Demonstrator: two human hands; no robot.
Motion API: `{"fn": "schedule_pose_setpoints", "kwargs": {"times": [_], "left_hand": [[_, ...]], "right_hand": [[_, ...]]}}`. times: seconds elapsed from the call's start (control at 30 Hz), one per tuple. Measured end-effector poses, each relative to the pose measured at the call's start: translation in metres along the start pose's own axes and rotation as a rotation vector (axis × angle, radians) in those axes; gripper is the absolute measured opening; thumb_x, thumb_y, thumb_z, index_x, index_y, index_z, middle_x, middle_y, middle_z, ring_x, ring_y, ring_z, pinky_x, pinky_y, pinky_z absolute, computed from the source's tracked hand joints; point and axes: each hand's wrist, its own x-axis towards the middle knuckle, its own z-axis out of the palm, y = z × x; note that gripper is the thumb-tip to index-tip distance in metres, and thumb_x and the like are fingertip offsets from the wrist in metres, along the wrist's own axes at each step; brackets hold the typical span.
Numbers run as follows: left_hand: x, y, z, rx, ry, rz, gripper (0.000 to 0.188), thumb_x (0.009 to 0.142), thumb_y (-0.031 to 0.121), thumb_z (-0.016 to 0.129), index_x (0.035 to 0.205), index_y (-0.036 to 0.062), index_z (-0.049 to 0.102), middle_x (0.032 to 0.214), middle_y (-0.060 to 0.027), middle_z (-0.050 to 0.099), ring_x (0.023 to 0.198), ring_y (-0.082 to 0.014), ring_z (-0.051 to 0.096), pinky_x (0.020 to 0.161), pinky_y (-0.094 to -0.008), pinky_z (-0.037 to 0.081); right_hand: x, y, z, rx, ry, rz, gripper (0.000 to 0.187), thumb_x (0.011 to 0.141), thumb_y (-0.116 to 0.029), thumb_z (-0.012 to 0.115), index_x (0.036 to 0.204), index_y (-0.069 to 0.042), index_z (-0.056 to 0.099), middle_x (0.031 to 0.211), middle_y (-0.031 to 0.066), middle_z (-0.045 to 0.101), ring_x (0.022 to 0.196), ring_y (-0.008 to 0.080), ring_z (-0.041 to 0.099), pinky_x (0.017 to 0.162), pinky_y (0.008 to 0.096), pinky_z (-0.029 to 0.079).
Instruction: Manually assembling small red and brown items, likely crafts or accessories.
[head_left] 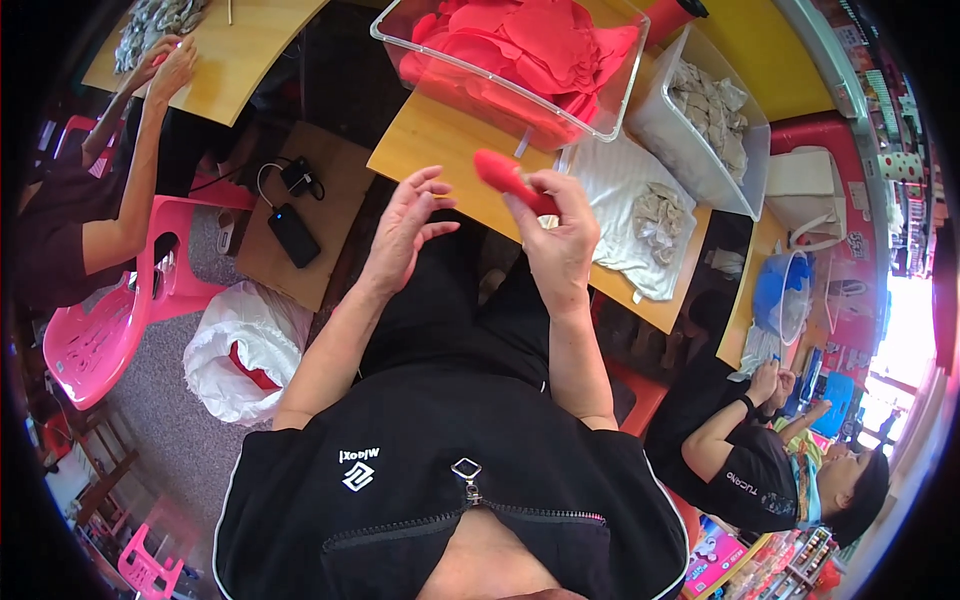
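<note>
My right hand (pixel 562 235) pinches a small, rounded red piece (pixel 497 170), soft-looking like felt or foam, between thumb and fingers. One end of it juts out toward my left hand (pixel 405 228), which holds nothing, its fingers spread and slightly curled. Both hands hover over the near edge of the wooden table (pixel 440 140). Just beyond them stands a clear plastic bin (pixel 500 75) heaped with flat red pieces (pixel 530 40) of a similar colour. A white cloth (pixel 620 190) lies right of my right hand, with a crumpled beige bundle (pixel 658 220) on it.
Another clear bin (pixel 700 195) holds beige bundles at the right. A white sack (pixel 235 350) with something red inside stands on the floor at left, near a pink chair (pixel 110 335). A phone (pixel 292 236) lies on a low board. Co-workers sit on both sides.
</note>
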Motion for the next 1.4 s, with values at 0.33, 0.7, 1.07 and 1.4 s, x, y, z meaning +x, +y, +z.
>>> {"fn": "schedule_pose_setpoints", "kwargs": {"times": [0.33, 0.7, 1.07, 1.4], "left_hand": [[-0.01, -0.008, -0.033, 0.178, 0.181, -0.08, 0.028, 0.098, 0.025, 0.05, 0.116, 0.0063, 0.057, 0.101, -0.0035, 0.061, 0.091, -0.0108, 0.059, 0.078, -0.0257, 0.049], [-0.005, -0.017, -0.029, 0.195, 0.16, -0.103, 0.024, 0.097, 0.021, 0.052, 0.112, 0.0038, 0.059, 0.098, -0.0042, 0.063, 0.09, -0.0117, 0.06, 0.079, -0.0265, 0.05], [0.006, -0.022, -0.003, -0.202, 0.102, -0.207, 0.025, 0.093, 0.016, 0.058, 0.115, 0.0052, 0.056, 0.104, -0.0048, 0.064, 0.095, -0.014, 0.061, 0.085, -0.0314, 0.05], [0.0, -0.024, -0.004, -0.16, 0.15, -0.169, 0.021, 0.091, 0.012, 0.061, 0.11, 0.0037, 0.06, 0.104, -0.0065, 0.064, 0.095, -0.0146, 0.062, 0.084, -0.0302, 0.052]], "right_hand": [[0.01, 0.031, 0.017, -0.235, 0.05, -0.178, 0.022, 0.076, -0.001, 0.07, 0.096, 0.0, 0.062, 0.092, 0.0163, 0.061, 0.084, 0.0323, 0.061, 0.073, 0.0365, 0.05], [0.005, 0.044, 0.022, -0.282, -0.054, -0.243, 0.022, 0.076, -0.001, 0.067, 0.097, -0.002, 0.061, 0.092, 0.0141, 0.061, 0.087, 0.0324, 0.058, 0.075, 0.0388, 0.048], [-0.024, 0.019, 0.025, -0.166, -0.173, -0.073, 0.035, 0.079, -0.003, 0.069, 0.112, -0.005, 0.059, 0.098, 0.0149, 0.063, 0.09, 0.0288, 0.063, 0.075, 0.0354, 0.051], [-0.038, 0.028, 0.02, -0.204, -0.195, -0.085, 0.019, 0.078, -0.007, 0.071, 0.095, -0.002, 0.066, 0.091, 0.0122, 0.06, 0.083, 0.0274, 0.061, 0.072, 0.0334, 0.05]]}}
